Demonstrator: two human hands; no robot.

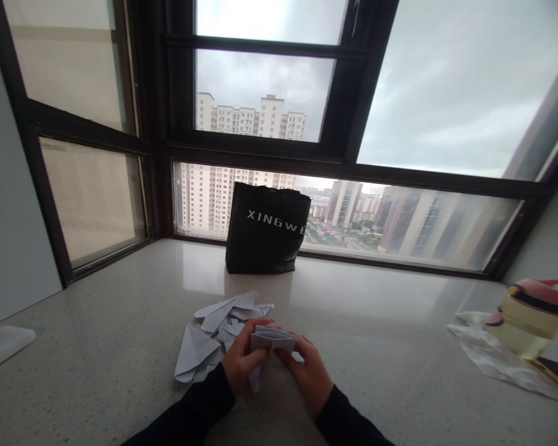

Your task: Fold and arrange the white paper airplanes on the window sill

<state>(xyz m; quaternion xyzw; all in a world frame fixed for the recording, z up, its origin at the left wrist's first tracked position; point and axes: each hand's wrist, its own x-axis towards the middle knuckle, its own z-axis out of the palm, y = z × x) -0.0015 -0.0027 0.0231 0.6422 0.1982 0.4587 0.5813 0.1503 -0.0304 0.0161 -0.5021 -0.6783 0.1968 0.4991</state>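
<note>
White folded paper (279, 342): in front of black bag (267, 238)
Left hand (240, 361): fingers pinched on it
Right hand (312, 375): fingers likewise pinched

The black bag (266, 232) bars the way straight ahead, the window (428, 226) close behind it. In front of the bag, toward its left, the heap of loose folded papers (196, 350) obstructs a low sweep; right beside that heap, the left hand (239, 362) and right hand (310, 373), around a folded piece (273, 341), fill the near side. Right of the bag, bare counter (381, 322) gives a broad lane up to the tissue (486, 353) and bottle (534, 319). Left of the bag, passage is open past the papers toward the white case (4, 348).
</note>
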